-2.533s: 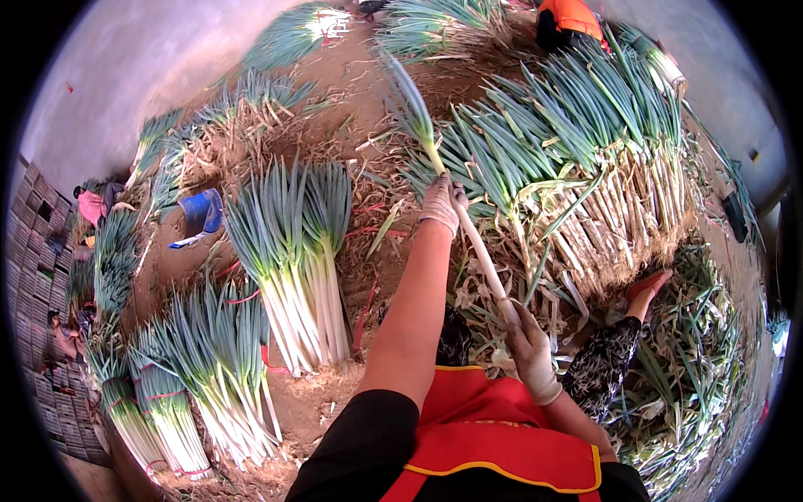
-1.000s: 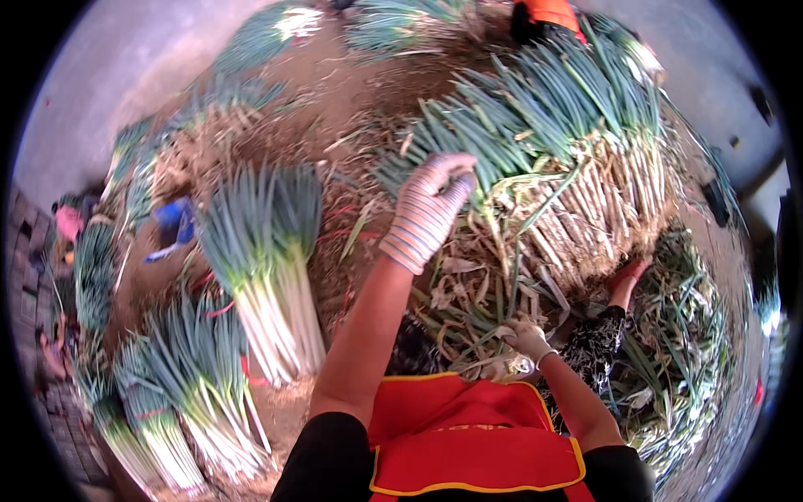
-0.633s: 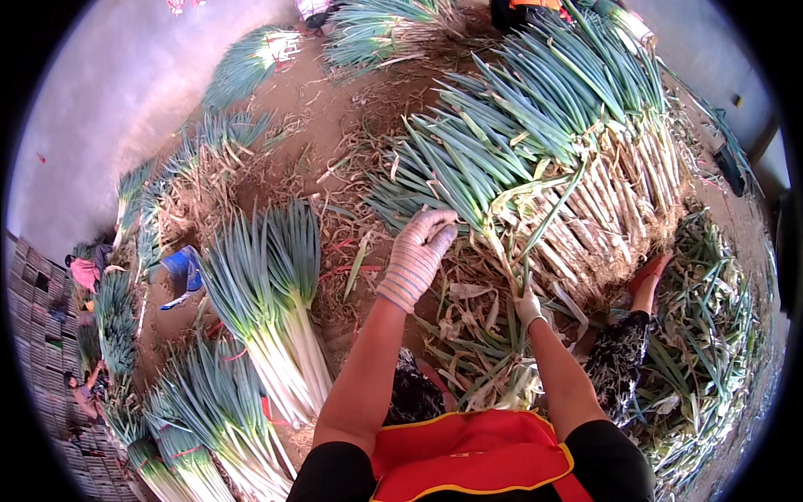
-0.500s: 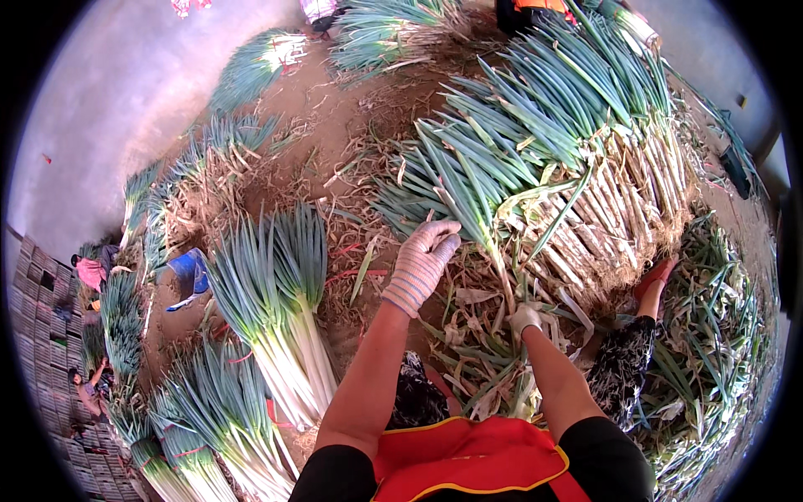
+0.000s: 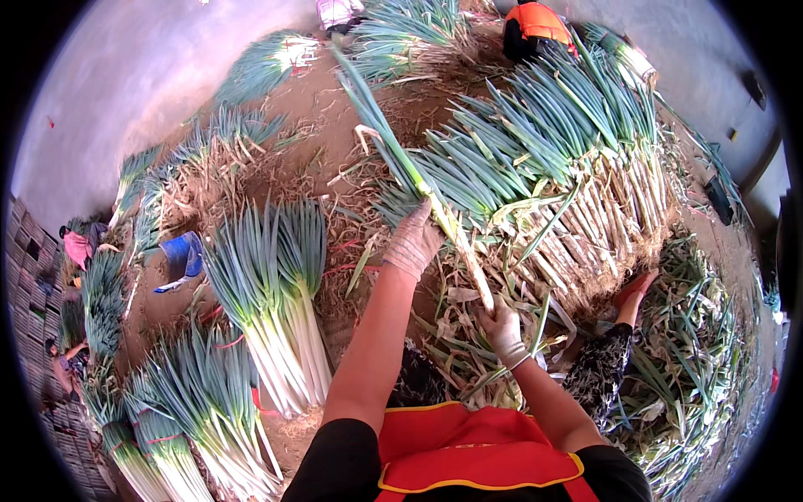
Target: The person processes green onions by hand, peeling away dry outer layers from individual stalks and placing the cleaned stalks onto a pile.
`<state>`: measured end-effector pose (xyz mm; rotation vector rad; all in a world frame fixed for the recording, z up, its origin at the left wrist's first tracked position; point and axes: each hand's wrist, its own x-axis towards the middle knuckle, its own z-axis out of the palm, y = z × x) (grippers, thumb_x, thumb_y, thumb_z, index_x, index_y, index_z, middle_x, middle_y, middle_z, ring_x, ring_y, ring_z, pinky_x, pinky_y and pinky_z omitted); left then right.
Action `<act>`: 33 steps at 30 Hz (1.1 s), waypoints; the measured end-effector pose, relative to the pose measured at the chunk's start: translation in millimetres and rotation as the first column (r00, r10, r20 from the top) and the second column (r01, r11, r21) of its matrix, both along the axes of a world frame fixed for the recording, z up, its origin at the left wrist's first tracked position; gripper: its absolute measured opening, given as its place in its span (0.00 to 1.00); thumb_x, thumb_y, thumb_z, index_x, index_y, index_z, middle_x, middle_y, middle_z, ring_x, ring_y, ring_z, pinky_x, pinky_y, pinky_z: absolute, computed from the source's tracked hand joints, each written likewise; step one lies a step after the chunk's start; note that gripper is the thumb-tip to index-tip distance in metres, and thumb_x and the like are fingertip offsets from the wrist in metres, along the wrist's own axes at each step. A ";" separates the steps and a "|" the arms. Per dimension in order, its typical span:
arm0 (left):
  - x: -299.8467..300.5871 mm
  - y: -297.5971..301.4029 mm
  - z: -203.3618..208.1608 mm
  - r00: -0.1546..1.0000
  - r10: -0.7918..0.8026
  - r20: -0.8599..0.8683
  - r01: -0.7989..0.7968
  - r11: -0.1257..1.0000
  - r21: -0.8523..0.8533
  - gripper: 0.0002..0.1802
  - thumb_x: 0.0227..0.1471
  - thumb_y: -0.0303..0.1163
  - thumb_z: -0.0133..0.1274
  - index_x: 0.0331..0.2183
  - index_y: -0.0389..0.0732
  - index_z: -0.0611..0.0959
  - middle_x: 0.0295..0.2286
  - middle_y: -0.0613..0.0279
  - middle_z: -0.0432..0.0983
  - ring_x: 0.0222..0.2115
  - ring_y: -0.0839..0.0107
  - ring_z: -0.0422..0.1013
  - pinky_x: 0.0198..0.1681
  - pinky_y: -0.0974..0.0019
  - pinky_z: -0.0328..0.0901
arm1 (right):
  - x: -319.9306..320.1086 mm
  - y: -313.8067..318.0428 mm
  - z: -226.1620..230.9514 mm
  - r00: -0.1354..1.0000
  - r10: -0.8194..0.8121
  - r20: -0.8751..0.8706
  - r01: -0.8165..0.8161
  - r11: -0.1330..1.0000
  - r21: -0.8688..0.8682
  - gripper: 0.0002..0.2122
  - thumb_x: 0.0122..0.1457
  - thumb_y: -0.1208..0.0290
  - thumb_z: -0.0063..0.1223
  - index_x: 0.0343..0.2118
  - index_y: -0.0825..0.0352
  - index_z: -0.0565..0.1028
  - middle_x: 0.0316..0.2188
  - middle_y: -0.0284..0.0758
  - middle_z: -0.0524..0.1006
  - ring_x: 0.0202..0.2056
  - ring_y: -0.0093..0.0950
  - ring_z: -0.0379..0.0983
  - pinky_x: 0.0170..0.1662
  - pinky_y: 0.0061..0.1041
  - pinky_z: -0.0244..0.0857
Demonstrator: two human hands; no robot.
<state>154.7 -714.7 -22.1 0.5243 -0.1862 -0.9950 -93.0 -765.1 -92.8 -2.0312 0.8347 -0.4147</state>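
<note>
A long green onion (image 5: 459, 243) slants across the space in front of me, its leaves pointing up and left. My left hand (image 5: 416, 241), in a thin striped work glove, is closed around the middle of its stalk. At the pale root end, my gloved right hand (image 5: 502, 333) grips the same green onion. To its right lies a big pile of untrimmed green onions (image 5: 577, 226) with brownish, dry-skinned stalks. Below the right hand are loose peeled leaves and skins (image 5: 481, 356).
Cleaned white-stalked green onions (image 5: 288, 335) lie at my left, with tied bundles (image 5: 180, 456) nearer. A heap of waste leaves (image 5: 686, 368) is at the right. A blue container (image 5: 180, 255) stands farther left. A person in orange (image 5: 539, 23) is at the far side.
The green onion has been lifted from the edge of the pile and swung leftward. My left hand now grips its stalk; my right hand has moved slightly left with the root end.
</note>
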 end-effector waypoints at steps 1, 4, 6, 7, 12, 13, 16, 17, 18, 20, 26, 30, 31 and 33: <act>-7.2 1.3 8.4 1.000 -0.011 0.019 0.012 1.000 -0.021 0.26 0.50 0.41 0.60 0.47 0.38 0.72 0.43 0.53 0.72 0.49 0.55 0.65 0.58 0.51 0.57 | -2.4 3.2 -0.4 0.998 -0.002 0.061 -0.001 0.999 0.050 0.15 0.53 0.67 0.61 0.40 0.68 0.72 0.16 0.33 0.73 0.16 0.24 0.66 0.23 0.31 0.61; -29.1 4.3 27.6 0.995 -0.028 0.100 0.036 0.996 -0.077 0.24 0.49 0.41 0.61 0.44 0.38 0.74 0.39 0.55 0.74 0.46 0.58 0.68 0.55 0.54 0.61 | 16.0 -2.3 28.4 0.923 -0.001 0.384 -0.114 0.954 0.278 0.17 0.54 0.67 0.61 0.43 0.69 0.70 0.23 0.32 0.74 0.23 0.20 0.68 0.27 0.23 0.66; -39.0 4.7 25.7 0.990 -0.049 0.135 0.065 0.991 -0.114 0.24 0.48 0.41 0.61 0.44 0.38 0.75 0.38 0.57 0.74 0.44 0.60 0.69 0.52 0.57 0.63 | 44.7 -12.4 65.0 0.764 0.048 0.643 -0.228 0.953 0.200 0.17 0.55 0.69 0.61 0.44 0.68 0.69 0.25 0.30 0.73 0.27 0.17 0.67 0.32 0.17 0.68; -37.3 6.4 19.5 0.988 -0.057 0.146 0.077 0.988 -0.135 0.25 0.48 0.42 0.62 0.44 0.38 0.75 0.37 0.58 0.74 0.43 0.62 0.69 0.51 0.58 0.64 | 62.6 -9.1 95.1 0.766 0.074 0.638 -0.206 0.969 0.135 0.14 0.55 0.71 0.60 0.40 0.68 0.69 0.24 0.28 0.72 0.26 0.16 0.66 0.31 0.16 0.66; -22.9 1.8 -5.2 0.992 0.106 0.075 -0.099 0.991 -0.092 0.23 0.50 0.42 0.60 0.45 0.42 0.75 0.38 0.61 0.74 0.39 0.65 0.71 0.45 0.59 0.68 | 94.0 -27.7 92.8 0.777 0.071 0.625 -0.354 0.871 0.341 0.05 0.56 0.76 0.57 0.30 0.68 0.71 0.23 0.24 0.70 0.24 0.14 0.62 0.28 0.15 0.60; -27.8 5.4 5.3 0.992 0.112 0.051 -0.109 0.992 -0.062 0.22 0.50 0.42 0.60 0.44 0.42 0.75 0.38 0.61 0.74 0.39 0.65 0.71 0.45 0.58 0.68 | 86.3 -27.1 87.6 0.852 0.029 0.523 -0.231 0.916 0.327 0.07 0.56 0.74 0.58 0.31 0.69 0.71 0.23 0.26 0.71 0.24 0.16 0.63 0.28 0.17 0.61; -11.2 20.0 19.2 0.985 0.128 -0.113 -0.135 0.989 -0.055 0.22 0.49 0.42 0.60 0.41 0.40 0.73 0.37 0.60 0.72 0.40 0.62 0.71 0.50 0.49 0.67 | 52.2 -15.6 49.0 0.945 -0.002 0.326 -0.126 0.919 0.373 0.13 0.54 0.70 0.60 0.35 0.76 0.72 0.24 0.35 0.75 0.25 0.21 0.68 0.30 0.23 0.66; -3.5 26.5 17.4 0.982 0.158 -0.108 -0.167 0.983 -0.080 0.23 0.49 0.42 0.61 0.41 0.40 0.73 0.37 0.59 0.72 0.39 0.62 0.71 0.51 0.49 0.67 | 39.8 -12.4 16.5 0.958 0.007 0.286 -0.129 0.902 0.412 0.14 0.54 0.70 0.60 0.36 0.75 0.72 0.24 0.36 0.75 0.25 0.22 0.69 0.30 0.23 0.67; 4.4 35.4 12.9 0.974 0.198 -0.108 -0.209 0.973 -0.102 0.23 0.49 0.42 0.61 0.41 0.39 0.73 0.38 0.59 0.71 0.38 0.61 0.71 0.52 0.49 0.67 | 22.6 4.5 5.7 0.962 -0.004 0.274 -0.143 0.845 0.515 0.13 0.55 0.70 0.58 0.37 0.74 0.72 0.25 0.36 0.75 0.24 0.21 0.69 0.29 0.21 0.66; 0.7 36.2 23.6 0.959 0.266 -0.098 -0.271 0.962 -0.036 0.20 0.50 0.41 0.60 0.40 0.40 0.74 0.34 0.60 0.72 0.37 0.64 0.71 0.46 0.52 0.70 | -22.1 6.9 -52.0 0.990 0.004 0.140 -0.087 0.802 0.591 0.14 0.56 0.68 0.57 0.37 0.75 0.73 0.25 0.35 0.75 0.26 0.19 0.69 0.28 0.20 0.65; 13.0 39.7 22.5 0.952 0.302 -0.039 -0.301 0.953 0.035 0.18 0.51 0.45 0.58 0.38 0.44 0.76 0.32 0.63 0.74 0.33 0.66 0.72 0.40 0.59 0.72 | -135.8 -2.5 -140.1 0.793 0.225 -0.566 -0.279 0.960 -0.008 0.22 0.52 0.56 0.58 0.42 0.71 0.74 0.32 0.46 0.79 0.35 0.38 0.77 0.39 0.30 0.70; 9.9 35.4 19.7 0.945 0.306 -0.118 -0.313 0.948 -0.050 0.18 0.52 0.46 0.56 0.40 0.44 0.77 0.32 0.63 0.74 0.34 0.66 0.72 0.41 0.58 0.71 | -57.2 5.9 -39.7 0.945 0.256 0.202 -0.317 0.868 0.382 0.23 0.62 0.53 0.48 0.49 0.71 0.70 0.41 0.39 0.76 0.42 0.30 0.73 0.46 0.26 0.67; 12.9 33.2 16.4 0.951 0.278 -0.138 -0.295 0.948 -0.124 0.18 0.52 0.46 0.55 0.39 0.44 0.77 0.33 0.63 0.74 0.35 0.65 0.72 0.42 0.57 0.71 | -40.5 18.6 -26.5 0.928 0.204 0.313 -0.334 0.826 0.453 0.25 0.62 0.53 0.48 0.50 0.73 0.69 0.36 0.35 0.76 0.38 0.26 0.72 0.42 0.23 0.66; -0.3 24.3 25.3 0.962 0.201 -0.186 -0.229 0.963 -0.143 0.21 0.57 0.51 0.47 0.37 0.41 0.76 0.33 0.58 0.74 0.32 0.60 0.72 0.34 0.59 0.70 | -30.3 31.5 -8.3 0.933 0.104 0.344 -0.290 0.781 0.553 0.26 0.62 0.52 0.48 0.49 0.75 0.69 0.28 0.28 0.74 0.30 0.19 0.68 0.34 0.18 0.62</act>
